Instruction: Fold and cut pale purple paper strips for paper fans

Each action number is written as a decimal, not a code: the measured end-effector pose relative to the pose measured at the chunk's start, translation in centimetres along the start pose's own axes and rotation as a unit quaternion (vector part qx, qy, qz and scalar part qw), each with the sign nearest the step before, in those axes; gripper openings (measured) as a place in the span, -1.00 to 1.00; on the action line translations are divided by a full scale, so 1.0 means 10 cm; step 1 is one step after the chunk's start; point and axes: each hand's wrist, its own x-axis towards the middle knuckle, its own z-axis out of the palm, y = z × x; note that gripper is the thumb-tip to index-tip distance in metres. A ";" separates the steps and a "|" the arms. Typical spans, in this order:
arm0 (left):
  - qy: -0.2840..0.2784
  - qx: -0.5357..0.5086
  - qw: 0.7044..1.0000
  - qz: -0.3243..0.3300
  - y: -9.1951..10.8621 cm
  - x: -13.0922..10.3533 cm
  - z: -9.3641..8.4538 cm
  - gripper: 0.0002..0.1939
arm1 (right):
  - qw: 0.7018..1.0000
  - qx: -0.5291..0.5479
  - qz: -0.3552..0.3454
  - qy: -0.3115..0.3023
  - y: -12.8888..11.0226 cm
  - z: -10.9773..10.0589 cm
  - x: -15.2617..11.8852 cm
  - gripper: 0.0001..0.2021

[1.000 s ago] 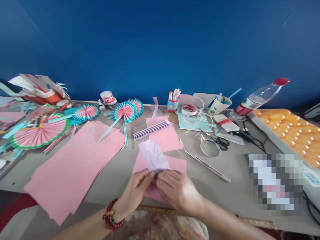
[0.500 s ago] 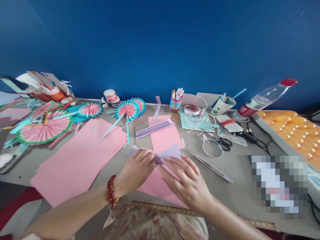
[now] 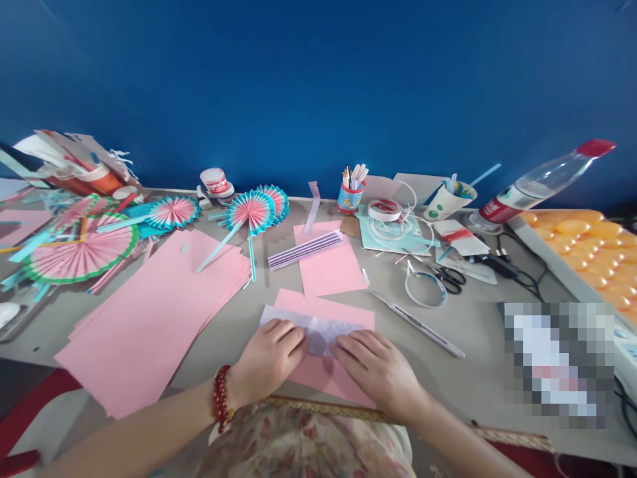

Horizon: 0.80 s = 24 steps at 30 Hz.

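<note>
With twelve o'clock straight away from the person, one thin, crinkled lilac paper rectangle (image 3: 322, 337) lies before the body over one pale pink paper sheet (image 3: 343, 310) on the grey tabletop (image 3: 212, 355). Its long axis runs close to nine-to-three, the nine o'clock end slightly farther from the body; its middle shows creases between two bare hands. The left hand (image 3: 271, 355), a red beaded bracelet (image 3: 221, 393) at its wrist, covers the nine o'clock part with half-curled fingers held together; the right hand (image 3: 381, 372) covers the three o'clock part, fingers bent and slightly spread. Both touch the lilac paper, but the thumbs are hidden, so I cannot tell whether either pinches it. At twelve o'clock is a second pink sheet (image 3: 328, 275), with one lilac pleated paper strip (image 3: 306, 251) lying partly across it, pointing between two and three. At nine o'clock lies one stack of pink sheets (image 3: 149, 325), too overlapped to count. Three round pleated pink paper fans with turquoise rims (image 3: 250, 211) stand out between ten and eleven; one larger pink fan with a green rim (image 3: 82, 259) is at ten. One slim pale craft knife (image 3: 425, 330) lies at three, and one clear plastic bottle with a red cap (image 3: 530, 190) leans at two.
</note>
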 end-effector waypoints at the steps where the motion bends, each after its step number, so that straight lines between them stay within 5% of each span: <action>1: 0.002 -0.002 1.000 -0.003 0.00 0.00 0.00 -0.86 | 1.000 0.005 -0.001 -0.001 -0.01 0.01 0.00 -0.74; 12: 0.051 -0.046 0.997 -0.045 -0.07 -0.22 -0.02 -0.79 | 0.998 0.019 0.057 0.001 0.11 0.00 -0.32 -0.73; 24: -0.018 -0.182 0.969 -0.163 -0.11 -0.08 -0.12 -0.79 | 0.967 0.146 0.206 -0.039 0.23 -0.14 -0.21 -0.82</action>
